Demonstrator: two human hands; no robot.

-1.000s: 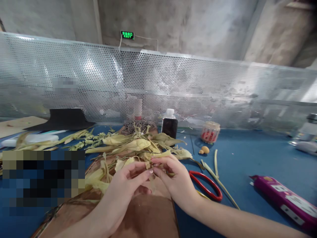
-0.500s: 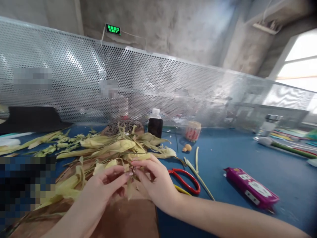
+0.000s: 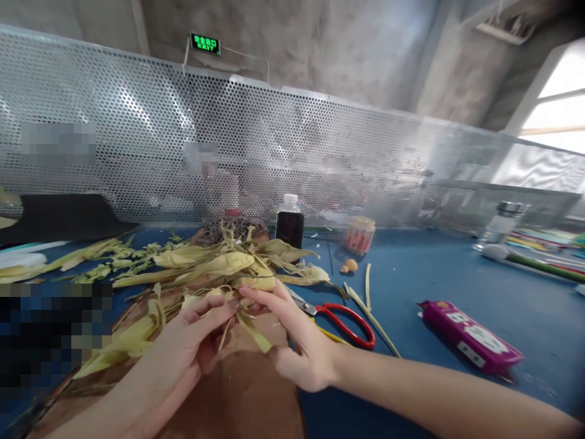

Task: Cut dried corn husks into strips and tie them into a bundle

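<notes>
My left hand [image 3: 185, 347] and my right hand [image 3: 292, 341] meet over a brown board [image 3: 247, 396], both pinching a narrow strip of yellow dried leaf [image 3: 249, 323] between the fingertips. The strip hangs down between the hands. Just beyond the fingers lies a heap of dried yellow-green leaves [image 3: 219, 268] spread across the board and the blue table [image 3: 434, 274].
Red-handled scissors [image 3: 347, 317] lie right of my right hand. A purple box [image 3: 470, 335] sits farther right. A dark bottle [image 3: 289, 225], a small jar [image 3: 359, 235] and a perforated metal screen [image 3: 274, 158] stand behind. Loose leaf strips [image 3: 368, 299] lie by the scissors.
The view has swung right. My hands have pulled slightly apart, the right one lower, and the leaf strip now hangs longer between them.
</notes>
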